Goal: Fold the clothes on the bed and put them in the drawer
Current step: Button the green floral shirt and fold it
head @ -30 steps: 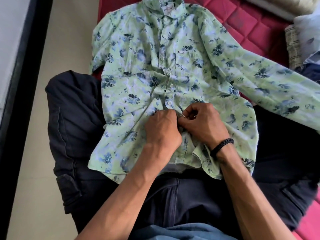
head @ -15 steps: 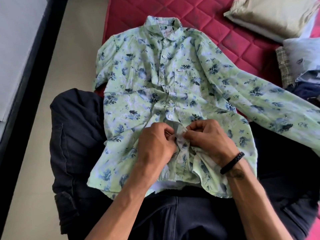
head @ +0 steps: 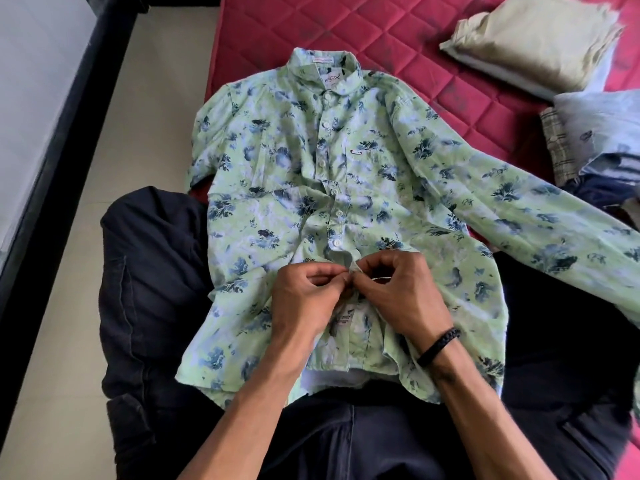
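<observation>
From the head view I see the green floral shirt [head: 346,188] spread face up, its collar end on the red quilted bed [head: 381,39] and its hem end draped over my lap in dark trousers [head: 152,271]. My left hand [head: 308,299] and right hand [head: 398,296] meet at the button placket low on the shirt front; each grip is closed to a fine pinch, fingertips curled tight on the two edges of the placket, with nothing else held. The buttons above that spot look fastened up towards the collar, while below my hands the front gapes apart and shows the lining. One sleeve stretches out to my right across the bed, and the other is tucked at the far left shoulder. I judge the task to be at an early stage for this shirt: I am buttoning it, no fold has been made, and no drawer is in view. A folded beige garment [head: 533,39] lies on the bed at upper right, and a pile of other clothes [head: 588,143] sits at the right edge. Compared with half a second ago, my hands have opened the gap slightly and the pinch sits on the placket edge itself; the shirt lies much as it did.
</observation>
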A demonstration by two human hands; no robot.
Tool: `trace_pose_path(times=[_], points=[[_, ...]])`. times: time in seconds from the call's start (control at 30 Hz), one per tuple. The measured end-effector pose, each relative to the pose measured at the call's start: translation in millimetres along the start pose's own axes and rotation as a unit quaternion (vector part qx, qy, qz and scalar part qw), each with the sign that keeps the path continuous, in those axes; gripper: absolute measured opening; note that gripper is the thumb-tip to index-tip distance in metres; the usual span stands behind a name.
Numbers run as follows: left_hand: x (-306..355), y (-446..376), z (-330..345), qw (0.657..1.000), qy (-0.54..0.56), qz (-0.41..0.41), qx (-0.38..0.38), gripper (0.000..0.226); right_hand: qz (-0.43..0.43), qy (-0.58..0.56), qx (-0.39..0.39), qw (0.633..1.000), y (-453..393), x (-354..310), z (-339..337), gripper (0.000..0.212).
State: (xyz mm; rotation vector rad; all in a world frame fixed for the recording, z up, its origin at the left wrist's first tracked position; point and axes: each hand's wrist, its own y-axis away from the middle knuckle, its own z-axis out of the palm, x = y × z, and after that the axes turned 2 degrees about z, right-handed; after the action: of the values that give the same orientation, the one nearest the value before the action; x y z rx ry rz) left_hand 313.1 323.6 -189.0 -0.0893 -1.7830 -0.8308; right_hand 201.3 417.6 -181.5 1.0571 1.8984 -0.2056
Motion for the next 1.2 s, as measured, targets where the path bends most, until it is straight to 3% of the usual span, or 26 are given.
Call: trace_pose_path(times=[0.17, 0.3, 0.4, 0.53, 0.63, 0.8, 0.9, 1.07, 1.2], points=[[4.9, 2.4, 0.8, 0.994, 0.093, -0.056, -0.012, 0.012, 0.008, -0.007, -0.033, 0.999, -1.3, 3.4, -2.6, 0.005], [6.6, 3.4, 0.7, 0.994, 0.096, -0.057, -0.018, 0.01, 0.022, -0.002, -0.042, 0.999, -5.0, 6.1, -1.6, 0.008], [0.9, 2.3, 0.5, 0.998, 0.052, -0.023, -0.01, 0.014, 0.022, 0.015, -0.049, 0.998, -6.1, 7.1, -0.1, 0.01], [-5.6, 2.1, 1.4, 0.993, -0.075, 0.087, 0.016, 0.015, -0.008, 0.054, -0.048, 0.997, -2.6, 3.2, 1.7, 0.01], [-5.6, 3.0, 2.9, 0.991, -0.072, 0.11, 0.037, 0.014, -0.017, 0.049, -0.042, 0.998, 0.2, 3.7, 1.5, 0.009], [-6.7, -0.1, 6.6, 0.997, 0.067, -0.006, 0.033, 0.015, -0.013, -0.009, -0.007, 1.0, 7.4, 5.3, 2.5, 0.009], [-0.9, 3.3, 4.3, 0.987, 0.151, -0.049, 0.023, 0.011, -0.009, -0.051, -0.046, 0.998, 8.7, 4.8, 2.3, 0.011], [2.9, 4.9, 0.5, 0.983, 0.169, -0.063, 0.009, 0.014, 0.071, -0.149, -0.054, 0.985, 5.0, 2.3, -0.5, 0.004], [3.1, 5.5, -0.6, 0.985, 0.159, -0.07, 0.009, 0.012, 0.044, -0.078, 0.0, 0.996, 7.4, -0.1, 4.6, 0.007]])
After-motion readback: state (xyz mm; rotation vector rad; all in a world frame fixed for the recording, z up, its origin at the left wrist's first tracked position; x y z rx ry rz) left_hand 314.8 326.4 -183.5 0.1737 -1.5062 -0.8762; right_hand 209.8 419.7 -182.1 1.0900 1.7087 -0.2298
